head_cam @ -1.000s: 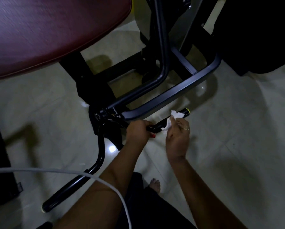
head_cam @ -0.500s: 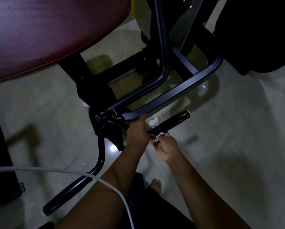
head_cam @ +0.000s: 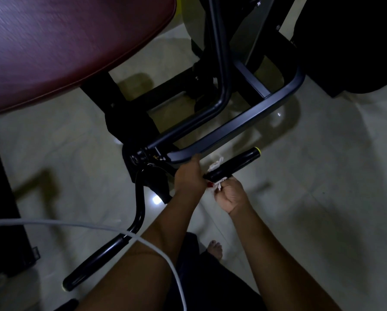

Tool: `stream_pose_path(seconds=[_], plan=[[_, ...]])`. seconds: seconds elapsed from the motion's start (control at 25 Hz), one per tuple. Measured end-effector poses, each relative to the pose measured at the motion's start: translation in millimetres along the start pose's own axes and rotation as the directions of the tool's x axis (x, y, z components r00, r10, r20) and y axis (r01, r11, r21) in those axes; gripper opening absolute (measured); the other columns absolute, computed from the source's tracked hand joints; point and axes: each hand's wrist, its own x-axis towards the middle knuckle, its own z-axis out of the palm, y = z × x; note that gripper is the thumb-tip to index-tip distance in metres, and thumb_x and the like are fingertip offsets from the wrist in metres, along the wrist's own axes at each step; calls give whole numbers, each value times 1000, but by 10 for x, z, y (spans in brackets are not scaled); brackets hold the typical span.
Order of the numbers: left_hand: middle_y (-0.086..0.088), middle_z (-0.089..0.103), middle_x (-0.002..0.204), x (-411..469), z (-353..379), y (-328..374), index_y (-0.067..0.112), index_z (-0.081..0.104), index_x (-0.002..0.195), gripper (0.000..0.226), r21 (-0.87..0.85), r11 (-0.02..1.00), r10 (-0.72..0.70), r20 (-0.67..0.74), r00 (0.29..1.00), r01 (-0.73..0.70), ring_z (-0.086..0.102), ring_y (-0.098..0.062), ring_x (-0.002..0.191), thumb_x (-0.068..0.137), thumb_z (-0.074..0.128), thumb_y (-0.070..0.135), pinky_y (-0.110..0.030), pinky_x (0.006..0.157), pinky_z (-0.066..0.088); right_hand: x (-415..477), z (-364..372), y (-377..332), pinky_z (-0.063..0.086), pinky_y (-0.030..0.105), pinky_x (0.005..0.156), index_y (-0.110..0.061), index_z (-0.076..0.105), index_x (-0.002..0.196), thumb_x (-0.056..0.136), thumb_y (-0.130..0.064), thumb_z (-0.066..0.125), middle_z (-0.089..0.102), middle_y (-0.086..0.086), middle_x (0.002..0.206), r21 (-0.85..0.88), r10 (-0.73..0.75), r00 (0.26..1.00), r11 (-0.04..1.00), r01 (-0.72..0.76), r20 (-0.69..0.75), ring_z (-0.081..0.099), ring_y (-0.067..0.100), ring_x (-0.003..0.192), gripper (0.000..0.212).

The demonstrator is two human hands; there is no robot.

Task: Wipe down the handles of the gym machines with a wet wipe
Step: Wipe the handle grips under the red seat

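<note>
Left hand (head_cam: pixel 190 173) grips the stiff black handle (head_cam: pixel 235 163) at its base; right hand (head_cam: pixel 230 194) pinches a limp, probably slippery wet wipe (head_cam: pixel 215 164) bunched round it.

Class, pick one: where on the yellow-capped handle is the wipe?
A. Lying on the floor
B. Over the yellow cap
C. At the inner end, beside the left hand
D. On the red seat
C: the wipe wraps the handle at its inner end, pinched by the right hand right beside the left hand, well away from the cap.
</note>
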Motion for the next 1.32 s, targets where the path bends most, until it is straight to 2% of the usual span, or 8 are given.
stream_pose_path(seconds=[0.2,0.36,0.6,0.72,0.8,0.96,1.12,1.32], plan=[[-1,68,117,-6,4,2,28,62,126,46,116,986,116,40,992,-120,61,-19,110,81,70,18,-25,85,44,-123,-64,305,47,19,43,-3,61,84,93,8,33,61,9,65,256,-38,994,965,63,-104,57,11,46,31],[1,64,126,62,-44,6,28,59,132,53,186,970,129,135,982,-154,58,-18,115,81,74,27,-23,85,41,-28,-170,15,53,17,60,-1,61,112,93,5,49,61,11,99,224,-263,929,919,323,-261,61,12,78,23],[0,63,126,95,-94,21,30,58,132,49,248,955,116,188,975,-162,58,-18,115,85,70,31,-24,83,41,-250,15,165,58,22,71,-5,59,93,90,6,58,65,12,89,52,-360,861,914,403,-358,65,15,76,11],[0,65,122,102,-91,41,28,59,131,47,252,959,78,208,975,-130,60,-18,112,85,70,33,-24,82,42,-130,4,3,57,31,80,-13,60,87,89,0,63,67,9,90,-188,-556,699,824,534,-450,66,15,77,14],[-1,67,119,105,-93,51,28,61,128,44,247,963,57,215,975,-110,61,-17,109,85,70,32,-24,79,41,-106,-26,-29,54,28,79,-18,62,88,86,-5,67,68,7,95,-538,-765,505,641,547,-399,66,19,86,14],[-2,67,117,77,-117,85,27,62,128,43,266,957,59,212,975,-116,61,-19,108,85,69,30,-23,75,37,-260,-198,165,43,8,81,-3,70,94,81,9,64,63,12,99,-821,-920,252,-116,559,301,55,3,93,18],[-2,67,116,80,-124,99,26,60,129,44,276,954,52,243,969,-120,61,-19,106,86,69,31,-24,77,40,-151,-248,-147,45,18,91,-3,72,100,90,-2,55,63,15,112,-829,-911,182,-234,508,369,57,18,104,20],[-4,67,117,59,-145,124,26,61,127,41,297,949,40,225,974,-107,61,-21,107,87,69,32,-28,82,44,-150,-382,-177,54,31,82,-7,71,109,86,-8,57,68,12,112,-557,-516,211,-753,350,830,48,20,104,27]])
